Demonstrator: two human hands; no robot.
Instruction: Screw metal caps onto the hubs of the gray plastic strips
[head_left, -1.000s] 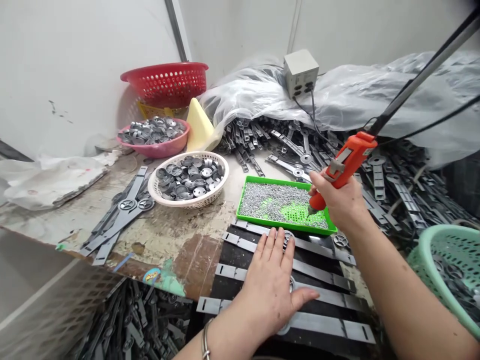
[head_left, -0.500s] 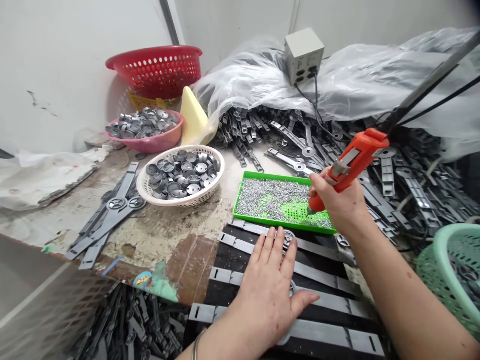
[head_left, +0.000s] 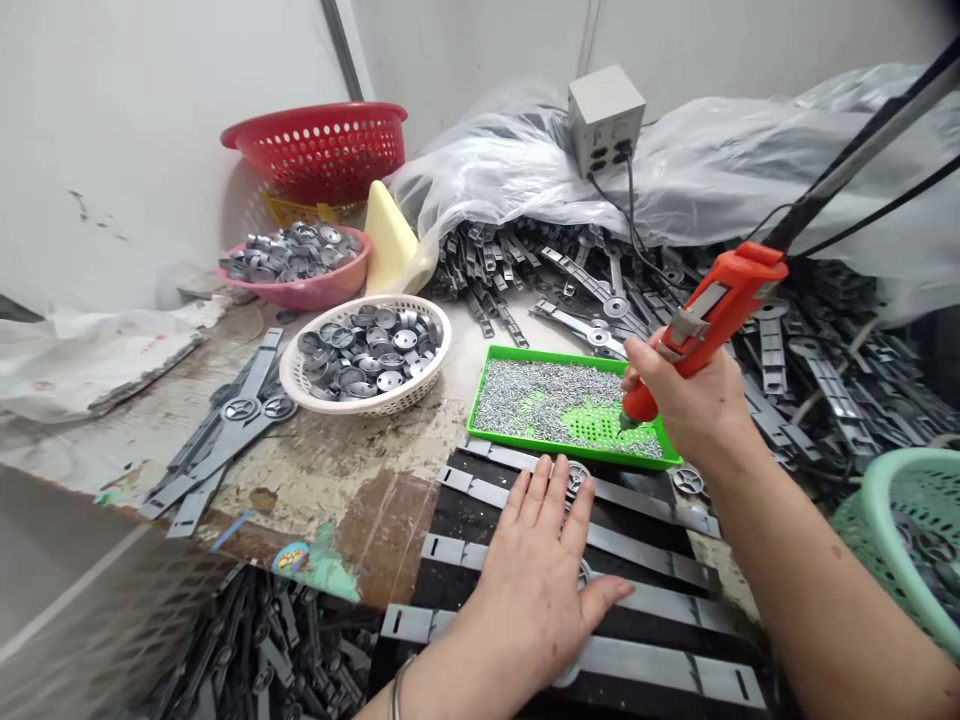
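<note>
My left hand (head_left: 536,580) lies flat, fingers stretched out, over several grey plastic strips (head_left: 660,605) with round hubs, set in rows on a black board (head_left: 459,510). It covers the middles of some strips. Wrapped in my right hand (head_left: 705,405) is an orange electric screwdriver (head_left: 724,300), tilted with its tip down over the green tray (head_left: 491,437). Small silver screws (head_left: 517,390) fill much of that tray, and its perforated floor shows at the right. Whether a screw sits on the tip I cannot tell.
Left of the tray stand a white basket (head_left: 442,350) and a pink bowl (head_left: 330,290), both holding round grey parts. Loose strips (head_left: 225,430) lie at the table's left. A grey power box (head_left: 607,120) rests on plastic sheeting behind. A mint basket (head_left: 874,520) stands right.
My right hand and the electric screwdriver have shifted slightly to the right, still over the tray. My left hand stays in place on the strips. The view has tilted a little.
</note>
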